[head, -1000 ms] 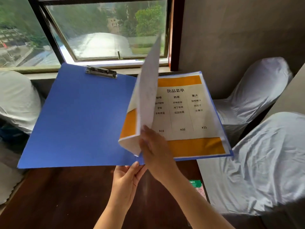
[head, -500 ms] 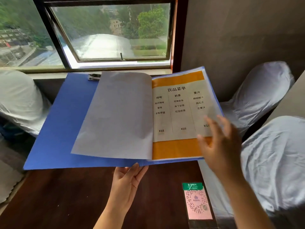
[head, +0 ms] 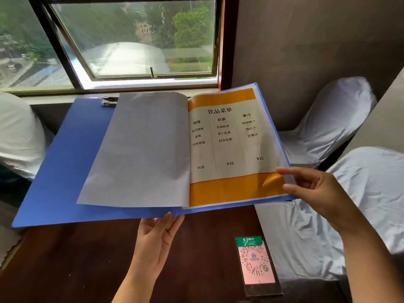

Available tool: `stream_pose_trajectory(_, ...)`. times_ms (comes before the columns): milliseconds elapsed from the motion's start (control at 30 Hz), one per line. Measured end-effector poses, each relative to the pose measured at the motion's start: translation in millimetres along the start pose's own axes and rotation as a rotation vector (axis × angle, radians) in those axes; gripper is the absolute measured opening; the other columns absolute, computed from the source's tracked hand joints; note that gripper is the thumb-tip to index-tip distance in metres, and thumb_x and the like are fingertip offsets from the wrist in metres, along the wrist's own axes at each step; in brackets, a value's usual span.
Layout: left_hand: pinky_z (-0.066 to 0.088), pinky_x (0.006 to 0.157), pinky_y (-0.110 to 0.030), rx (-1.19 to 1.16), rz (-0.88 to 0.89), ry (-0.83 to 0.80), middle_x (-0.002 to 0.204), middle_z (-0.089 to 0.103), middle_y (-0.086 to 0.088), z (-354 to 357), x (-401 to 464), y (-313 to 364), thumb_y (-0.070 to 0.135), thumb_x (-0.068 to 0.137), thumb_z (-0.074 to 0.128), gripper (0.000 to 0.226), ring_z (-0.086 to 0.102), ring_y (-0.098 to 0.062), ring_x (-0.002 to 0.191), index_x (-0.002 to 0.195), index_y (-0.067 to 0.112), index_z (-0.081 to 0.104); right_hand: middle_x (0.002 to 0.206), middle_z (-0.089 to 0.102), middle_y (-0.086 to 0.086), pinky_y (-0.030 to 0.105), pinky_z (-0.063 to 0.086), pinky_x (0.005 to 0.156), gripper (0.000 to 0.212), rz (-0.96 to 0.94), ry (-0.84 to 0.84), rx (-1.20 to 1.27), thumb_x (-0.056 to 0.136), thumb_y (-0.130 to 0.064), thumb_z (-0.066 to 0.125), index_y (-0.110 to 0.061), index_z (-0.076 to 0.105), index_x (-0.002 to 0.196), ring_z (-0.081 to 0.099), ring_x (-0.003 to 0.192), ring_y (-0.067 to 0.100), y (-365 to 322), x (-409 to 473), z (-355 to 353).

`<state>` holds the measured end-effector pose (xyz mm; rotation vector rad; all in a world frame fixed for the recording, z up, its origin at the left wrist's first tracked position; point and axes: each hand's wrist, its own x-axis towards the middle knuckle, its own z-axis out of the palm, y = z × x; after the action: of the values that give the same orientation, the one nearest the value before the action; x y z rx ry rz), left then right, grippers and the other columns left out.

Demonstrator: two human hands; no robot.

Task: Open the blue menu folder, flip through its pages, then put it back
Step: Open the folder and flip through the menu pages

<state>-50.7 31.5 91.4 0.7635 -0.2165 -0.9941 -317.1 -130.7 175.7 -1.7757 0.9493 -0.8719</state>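
Note:
The blue menu folder [head: 65,162] lies open in the air above a dark wooden table [head: 76,263]. A turned page [head: 142,149] shows its blank back on the left side. The right side shows an orange and white drinks menu page [head: 227,145]. My left hand [head: 157,239] props the folder from below at its spine, palm up, with the fingertips hidden under it. My right hand [head: 314,191] pinches the lower right corner of the menu page between thumb and fingers, and the corner curls up slightly.
A QR code card [head: 255,263] lies on the table at the right. Chairs in white covers stand at the right [head: 328,127], near right [head: 360,204] and left [head: 17,132]. A window [head: 131,40] and its sill are behind the folder. A metal clip [head: 109,101] sits on the folder's top edge.
The page that stood upright has fallen flat to the left. My right hand let it go, swung right, and now pinches the lower right corner of the drinks menu page.

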Motion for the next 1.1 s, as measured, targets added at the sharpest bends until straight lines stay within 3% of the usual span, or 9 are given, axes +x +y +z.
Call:
stream_pose_trajectory(200,0.059,0.061,-0.03,0.028,0.004,0.001,0.077,0.075,-0.002,-2,-2,1,-0.005,0.074,0.053,0.03,0.073,-0.02,0.078,0.098,0.014,0.054,0.072,0.068,-0.001,0.006,0.048,0.056,0.022,-0.059,0.199,-0.105,0.08,-0.004,0.067,-0.026,0.066,0.075,0.062,0.063,0.0,4,4,15)
stream_pose_trajectory(400,0.059,0.062,-0.03,0.03,0.02,0.001,0.077,0.075,-0.003,-2,-5,4,-0.003,0.071,0.055,0.031,0.073,-0.021,0.078,0.097,0.014,0.054,0.076,0.06,0.003,0.002,0.042,0.057,0.013,-0.092,0.262,-0.253,0.083,-0.005,0.064,-0.016,0.062,0.079,0.055,0.07,0.011,7,4,27)
stream_pose_trajectory(500,0.059,0.061,-0.03,0.031,0.022,0.003,0.078,0.076,-0.003,-2,-7,5,-0.002,0.07,0.055,0.031,0.073,-0.021,0.079,0.096,0.014,0.054,0.106,0.052,0.021,0.023,0.045,0.08,0.005,-0.158,0.364,-0.489,0.08,-0.003,0.067,-0.005,0.063,0.082,0.05,0.098,0.027,3,2,35)
stream_pose_trajectory(633,0.059,0.061,-0.03,0.04,0.033,0.007,0.077,0.075,-0.003,-1,-11,5,-0.002,0.069,0.056,0.031,0.073,-0.021,0.079,0.096,0.013,0.054,0.113,0.053,0.024,0.035,0.046,0.078,0.007,-0.268,0.456,-0.608,0.082,-0.005,0.064,-0.001,0.06,0.087,0.05,0.104,0.034,-9,-7,46)
stream_pose_trajectory(733,0.059,0.061,-0.03,0.038,0.042,0.01,0.075,0.075,-0.004,0,-14,5,-0.001,0.069,0.056,0.031,0.073,-0.021,0.077,0.096,0.013,0.054,0.1,0.064,0.004,0.025,0.054,0.073,0.006,-0.194,0.433,-0.199,0.089,-0.014,0.055,-0.013,0.056,0.094,0.062,0.096,0.024,-21,-13,48)
stream_pose_trajectory(900,0.059,0.06,-0.029,0.046,0.04,0.014,0.072,0.074,-0.004,0,-16,5,-0.007,0.078,0.051,0.026,0.073,-0.021,0.076,0.095,0.013,0.052,0.102,0.074,0.004,0.034,0.056,0.08,0.035,0.083,0.209,1.145,0.09,-0.033,0.043,-0.028,0.051,0.124,0.068,0.099,0.021,-43,-13,63)
stream_pose_trajectory(967,0.059,0.061,-0.03,0.035,0.04,0.003,0.072,0.074,-0.004,2,-17,5,-0.005,0.072,0.054,0.028,0.073,-0.021,0.076,0.094,0.013,0.053,0.094,0.073,0.004,0.034,0.057,0.08,0.025,0.116,0.171,1.009,0.089,-0.026,0.046,-0.024,0.06,0.109,0.067,0.095,0.023,-49,-12,79)
stream_pose_trajectory(1033,0.059,0.061,-0.03,0.022,0.04,-0.002,0.074,0.074,-0.005,3,-17,4,-0.004,0.07,0.055,0.03,0.073,-0.021,0.077,0.095,0.013,0.053,0.084,0.065,-0.003,0.022,0.051,0.08,0.026,0.057,0.166,0.503,0.095,-0.012,0.041,-0.029,0.059,0.089,0.062,0.09,0.022,-56,-15,100)
stream_pose_trajectory(1100,0.059,0.062,-0.03,0.023,0.046,-0.002,0.077,0.075,-0.004,3,-18,2,-0.006,0.076,0.052,0.028,0.073,-0.022,0.079,0.097,0.013,0.054,0.108,0.063,-0.005,0.01,0.044,0.087,0.027,-0.087,0.075,0.104,0.097,-0.013,0.039,-0.032,0.054,0.11,0.056,0.108,0.02,-59,-19,124)
